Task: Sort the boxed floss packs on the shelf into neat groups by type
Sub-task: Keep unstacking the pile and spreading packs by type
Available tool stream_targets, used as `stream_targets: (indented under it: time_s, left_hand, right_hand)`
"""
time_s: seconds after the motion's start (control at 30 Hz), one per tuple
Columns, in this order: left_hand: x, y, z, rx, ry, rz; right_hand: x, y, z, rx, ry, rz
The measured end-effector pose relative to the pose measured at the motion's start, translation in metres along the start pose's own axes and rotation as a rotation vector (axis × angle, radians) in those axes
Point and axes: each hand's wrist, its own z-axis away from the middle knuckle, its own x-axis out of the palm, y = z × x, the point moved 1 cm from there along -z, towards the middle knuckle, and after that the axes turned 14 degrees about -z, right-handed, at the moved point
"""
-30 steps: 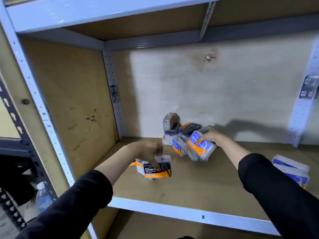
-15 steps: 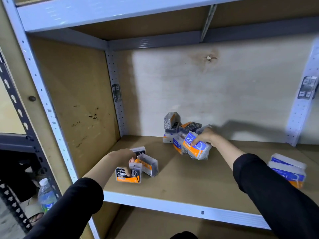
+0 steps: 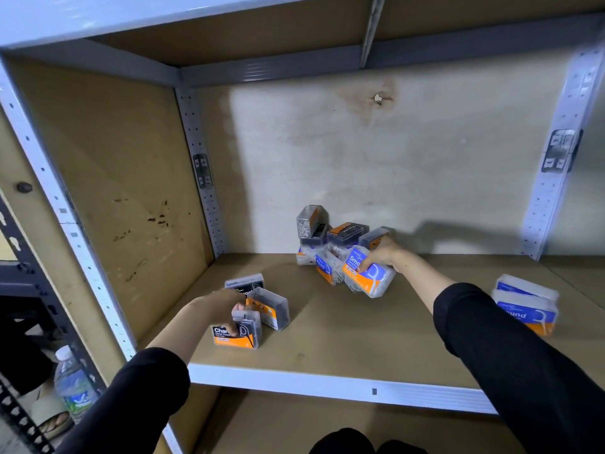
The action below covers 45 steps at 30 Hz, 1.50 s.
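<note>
— Relative to the heap of packs [image 3: 330,247] at the back wall of the shelf [image 3: 343,332]: what sits where?

— Forward and left of the heap, well apart: three charcoal packs [image 3: 252,309] grouped near the front edge, one behind, one to the right, one foremost, with the left hand [image 3: 219,306] on the foremost. At the heap's front right, touching it: a tilted pack [image 3: 368,276] under the right hand [image 3: 381,255].

— And farther right of the heap?

— Well apart, two stacked packs [image 3: 523,303], one on the other. Far left of the heap and below shelf level, outside the frame: a water bottle [image 3: 73,385] on the floor.
</note>
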Motion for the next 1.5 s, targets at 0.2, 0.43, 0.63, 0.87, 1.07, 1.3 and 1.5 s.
stream_targets:
  time_s: [0.2, 0.43, 0.63, 0.87, 1.07, 1.3, 1.5]
  left_hand:
    - [-0.021, 0.001, 0.003, 0.012, -0.001, -0.011]
    - [-0.062, 0.035, -0.002, 0.111, 0.129, 0.073]
    - [-0.073, 0.107, -0.008, 0.187, 0.241, 0.106]
    - [-0.039, 0.167, -0.041, 0.004, 0.237, 0.15]
    - [0.001, 0.194, -0.064, -0.04, 0.195, 0.274]
    - [0.027, 0.205, -0.076, -0.059, 0.267, 0.455]
    - [0.028, 0.204, -0.076, -0.054, 0.277, 0.475]
  right_hand:
    - [-0.007, 0.002, -0.004, 0.003, -0.002, -0.011]
    - [-0.021, 0.006, 0.003, 0.003, 0.052, -0.01]
    - [-0.032, 0.015, 0.012, 0.01, 0.081, 0.106]
    - [-0.041, 0.04, 0.011, 0.035, 0.038, 0.23]
    - [-0.041, 0.065, -0.004, 0.03, 0.025, 0.348]
    - [-0.038, 0.078, -0.013, -0.037, 0.057, 0.5]
    - [-0.026, 0.087, -0.024, -0.063, 0.082, 0.524]
